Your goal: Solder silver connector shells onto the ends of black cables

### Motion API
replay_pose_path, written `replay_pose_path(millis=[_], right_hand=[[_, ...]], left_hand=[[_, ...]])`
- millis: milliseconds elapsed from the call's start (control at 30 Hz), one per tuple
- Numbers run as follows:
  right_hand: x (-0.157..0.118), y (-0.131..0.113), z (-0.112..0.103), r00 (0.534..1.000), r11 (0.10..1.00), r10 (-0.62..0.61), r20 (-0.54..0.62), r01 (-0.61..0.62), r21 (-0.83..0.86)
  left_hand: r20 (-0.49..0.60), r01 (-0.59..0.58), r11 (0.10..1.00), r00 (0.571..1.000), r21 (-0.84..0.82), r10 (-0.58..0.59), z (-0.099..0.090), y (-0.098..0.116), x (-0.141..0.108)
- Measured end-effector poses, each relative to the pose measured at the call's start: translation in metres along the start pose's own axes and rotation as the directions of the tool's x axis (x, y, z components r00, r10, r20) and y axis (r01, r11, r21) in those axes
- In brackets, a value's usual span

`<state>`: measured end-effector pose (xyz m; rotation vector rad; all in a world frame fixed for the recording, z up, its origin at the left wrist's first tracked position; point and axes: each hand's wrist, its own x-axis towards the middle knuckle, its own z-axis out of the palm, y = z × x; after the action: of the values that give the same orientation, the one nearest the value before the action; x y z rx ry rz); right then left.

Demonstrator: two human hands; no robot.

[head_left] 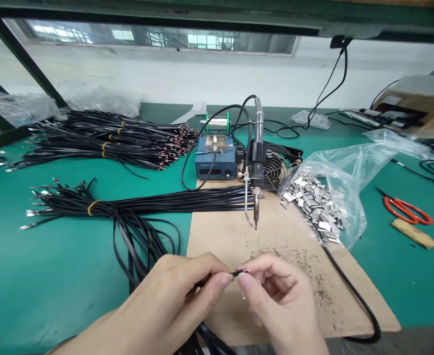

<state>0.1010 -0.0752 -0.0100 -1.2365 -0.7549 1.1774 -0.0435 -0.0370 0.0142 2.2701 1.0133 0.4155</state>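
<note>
My left hand [187,291] pinches a thin black cable [236,272] near its end, between thumb and forefinger. Small red and whitish wire ends show at the cable's tip. My right hand [283,301] is closed, its thumb and forefinger at those wire ends; its other fingers curl inward. A small pale piece shows under the right thumb, too hidden to name. Beyond the hands, a soldering iron [257,167] hangs tip down in a stand, a bent feed tube [246,207] beside it. Below it lies a brown cardboard sheet [217,236].
A blue soldering station [216,165] with a solder spool [218,122] stands behind. Small metal connectors [318,207] spill from a clear bag [353,197]. Black cable bundles [128,143] lie left, one cable bunch [102,207] nearer. Orange-handled scissors [405,209] rest right.
</note>
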Motion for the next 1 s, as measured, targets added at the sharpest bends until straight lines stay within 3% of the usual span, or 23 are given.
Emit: replay_pose_path(millis=[100,267,433,533,600,733,1000], right_hand=[[0.001,-0.004,-0.002,1.000,0.999,-0.006,-0.024,0.005,-0.040],[0.000,-0.003,-0.005,0.999,0.997,0.010,0.031,-0.008,-0.078],[0.001,0.007,-0.008,0.990,0.954,0.073,0.123,-0.105,0.279],[0.006,0.008,-0.013,0.998,0.871,0.041,0.040,-0.055,0.488],[0.005,0.006,-0.013,0.998,0.909,0.060,0.013,-0.060,0.412],[-0.002,0.002,-0.004,0.993,0.990,0.072,0.097,-0.083,0.117],[-0.003,-0.005,0.000,0.997,0.999,0.035,0.074,-0.036,0.012]], left_hand=[[0.003,-0.006,1.000,1.000,0.014,0.005,0.000,-0.001,-0.001],[0.053,-0.018,0.997,0.998,0.069,0.014,-0.002,-0.002,-0.005],[-0.023,-0.096,0.992,0.995,0.077,0.098,-0.007,-0.001,-0.009],[-0.072,-0.064,0.992,0.995,0.108,0.072,-0.011,0.002,-0.012],[-0.053,-0.018,0.995,0.998,0.095,0.023,-0.014,0.005,-0.012],[-0.012,0.036,0.999,0.999,0.015,-0.036,-0.015,0.007,-0.010],[0.070,0.063,0.998,0.995,0.030,-0.065,-0.010,0.003,-0.011]])
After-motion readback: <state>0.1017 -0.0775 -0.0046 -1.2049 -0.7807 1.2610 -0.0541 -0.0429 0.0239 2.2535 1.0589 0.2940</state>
